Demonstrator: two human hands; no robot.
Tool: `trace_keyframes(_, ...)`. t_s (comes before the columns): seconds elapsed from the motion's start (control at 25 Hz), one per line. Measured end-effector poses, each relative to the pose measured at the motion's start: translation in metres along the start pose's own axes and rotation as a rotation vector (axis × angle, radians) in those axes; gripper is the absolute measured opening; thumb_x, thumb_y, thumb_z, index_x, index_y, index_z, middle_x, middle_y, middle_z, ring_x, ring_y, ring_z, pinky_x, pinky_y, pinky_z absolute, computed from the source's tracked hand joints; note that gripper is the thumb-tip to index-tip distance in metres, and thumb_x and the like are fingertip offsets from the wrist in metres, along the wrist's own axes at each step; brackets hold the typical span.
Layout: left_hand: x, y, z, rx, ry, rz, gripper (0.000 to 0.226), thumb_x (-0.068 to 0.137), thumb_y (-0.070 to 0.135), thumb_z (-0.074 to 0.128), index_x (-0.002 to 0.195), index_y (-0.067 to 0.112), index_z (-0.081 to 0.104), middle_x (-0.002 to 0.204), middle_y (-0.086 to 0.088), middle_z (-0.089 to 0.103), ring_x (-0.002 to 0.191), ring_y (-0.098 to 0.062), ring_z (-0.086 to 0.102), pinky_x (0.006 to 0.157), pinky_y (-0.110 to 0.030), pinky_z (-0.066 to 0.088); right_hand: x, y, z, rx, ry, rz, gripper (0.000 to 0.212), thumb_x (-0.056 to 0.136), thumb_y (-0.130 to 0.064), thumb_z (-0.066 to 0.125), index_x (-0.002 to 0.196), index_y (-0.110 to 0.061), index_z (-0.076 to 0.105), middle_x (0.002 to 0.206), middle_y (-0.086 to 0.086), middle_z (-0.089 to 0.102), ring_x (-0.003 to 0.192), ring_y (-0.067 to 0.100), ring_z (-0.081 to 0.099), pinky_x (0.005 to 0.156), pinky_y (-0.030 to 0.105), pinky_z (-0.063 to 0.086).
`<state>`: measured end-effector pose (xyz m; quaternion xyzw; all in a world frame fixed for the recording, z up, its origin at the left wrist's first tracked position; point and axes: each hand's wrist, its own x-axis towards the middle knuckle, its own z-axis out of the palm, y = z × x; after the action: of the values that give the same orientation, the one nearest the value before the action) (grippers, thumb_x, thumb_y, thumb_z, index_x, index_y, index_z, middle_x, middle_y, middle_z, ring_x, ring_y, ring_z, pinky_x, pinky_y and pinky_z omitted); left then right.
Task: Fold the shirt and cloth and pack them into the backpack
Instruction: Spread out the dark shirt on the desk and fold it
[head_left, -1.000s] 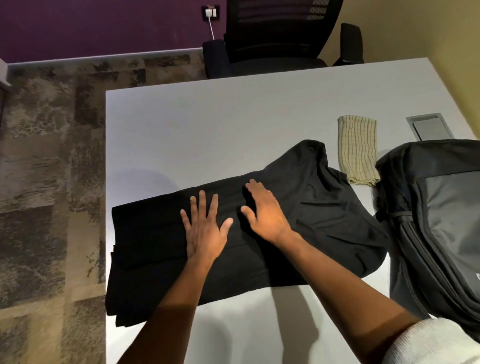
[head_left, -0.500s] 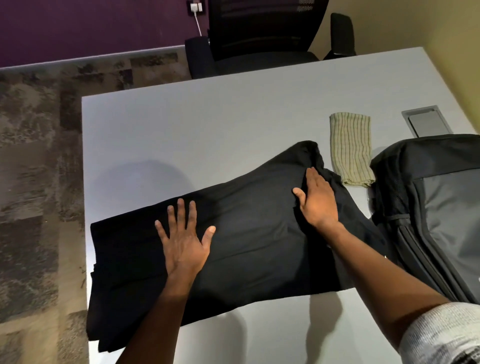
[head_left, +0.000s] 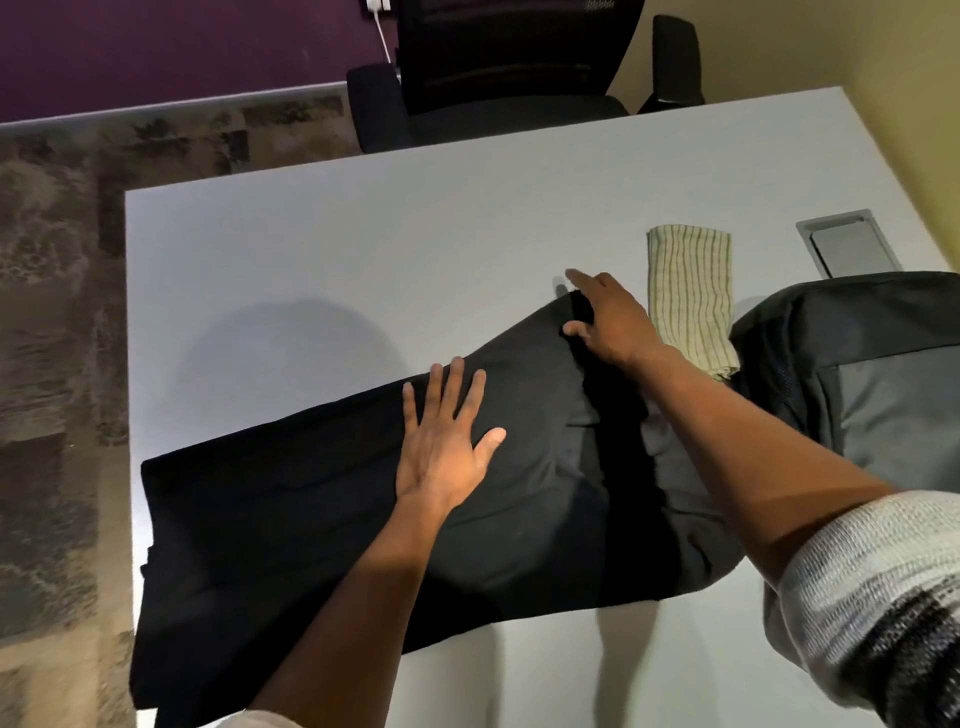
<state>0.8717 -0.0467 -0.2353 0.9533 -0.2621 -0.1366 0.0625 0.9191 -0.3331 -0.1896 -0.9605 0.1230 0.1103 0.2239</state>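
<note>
I'm mid-fold on the black shirt (head_left: 322, 514), which overhangs the worktop's (head_left: 363, 234) left edge: my left hand (head_left: 441, 457) presses flat and open, my right hand (head_left: 613, 322) pinches its far corner beside the folded cloth (head_left: 691, 291), backpack (head_left: 872, 374) crowding right, so I'd fold leftward over bare worktop.
</note>
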Motion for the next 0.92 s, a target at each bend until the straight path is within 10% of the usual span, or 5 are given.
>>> trace_keyframes(0.2, 0.0, 0.0, 0.004, 0.009, 0.038, 0.007, 0.077, 0.099, 0.067, 0.022, 0.161, 0.028, -0.002, 0.168, -0.003, -0.012, 0.154, -0.025, -0.013, 0.123, -0.056, -0.003, -0.024, 0.021, -0.009, 0.058, 0.174, -0.124, 0.016, 0.082, -0.003, 0.062, 0.097, -0.01, 0.063, 0.096, 0.009, 0.056, 0.087, 0.029, 0.057, 0.068, 0.032, 0.039)
trace_keyframes(0.4, -0.004, -0.002, 0.004, -0.05, 0.113, 0.025, 0.084, 0.097, 0.067, 0.028, 0.161, 0.023, -0.004, 0.168, -0.005, -0.007, 0.155, -0.026, -0.009, 0.123, -0.057, -0.001, -0.084, 0.027, -0.012, 0.095, 0.3, -0.196, 0.023, 0.077, -0.005, 0.061, 0.1, -0.01, 0.059, 0.098, 0.005, 0.051, 0.086, 0.02, 0.048, 0.069, 0.032, 0.039)
trace_keyframes(0.6, -0.008, -0.008, -0.007, -0.058, 0.251, 0.014, 0.073, 0.096, 0.048, 0.054, 0.155, 0.014, 0.027, 0.155, -0.007, 0.038, 0.15, -0.029, 0.024, 0.121, -0.059, 0.013, -0.12, 0.047, 0.017, -0.205, 0.203, -0.081, 0.031, 0.073, -0.004, 0.068, 0.102, -0.015, 0.065, 0.101, 0.002, 0.06, 0.096, 0.029, 0.045, 0.078, 0.039, 0.045)
trace_keyframes(0.92, -0.01, -0.044, -0.021, -0.129, 0.265, -0.039, 0.026, 0.088, 0.033, 0.073, 0.111, 0.022, 0.068, 0.103, 0.002, 0.065, 0.101, -0.023, 0.059, 0.095, -0.044, 0.037, -0.115, 0.04, 0.015, -0.3, 0.182, -0.049, 0.023, 0.086, -0.016, 0.069, 0.109, -0.021, 0.069, 0.106, 0.0, 0.064, 0.093, 0.028, 0.047, 0.073, 0.035, 0.041)
